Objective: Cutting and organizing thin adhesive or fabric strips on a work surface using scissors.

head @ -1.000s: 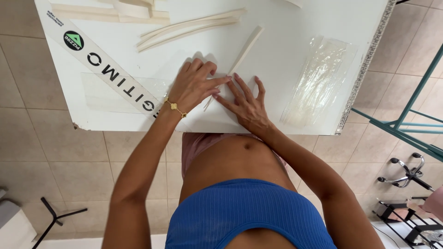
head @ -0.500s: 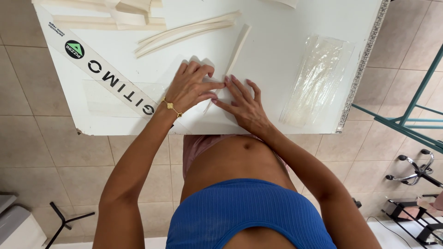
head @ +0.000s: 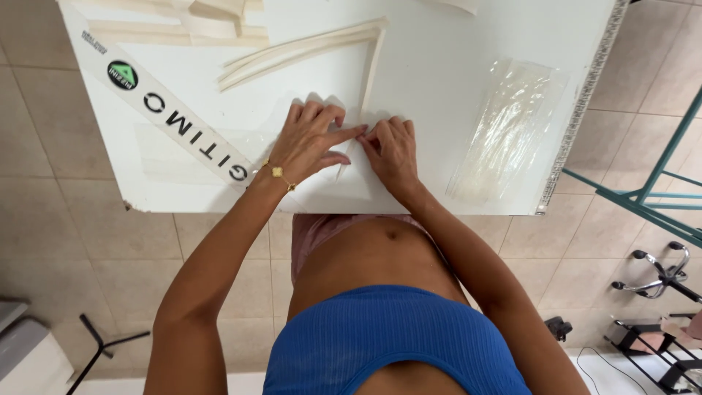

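A thin white strip (head: pixel 371 73) lies on the white board (head: pixel 453 110), running from the upper stack of strips (head: pixel 303 51) down to the hands. Its lower end sits between both hands near the board's front edge. The left hand (head: pixel 311 143) lies flat, fingers pressing the strip end. The right hand (head: pixel 395 150) pinches the same end with curled fingertips. A clear plastic sleeve (head: pixel 508 132) lies well to the right.
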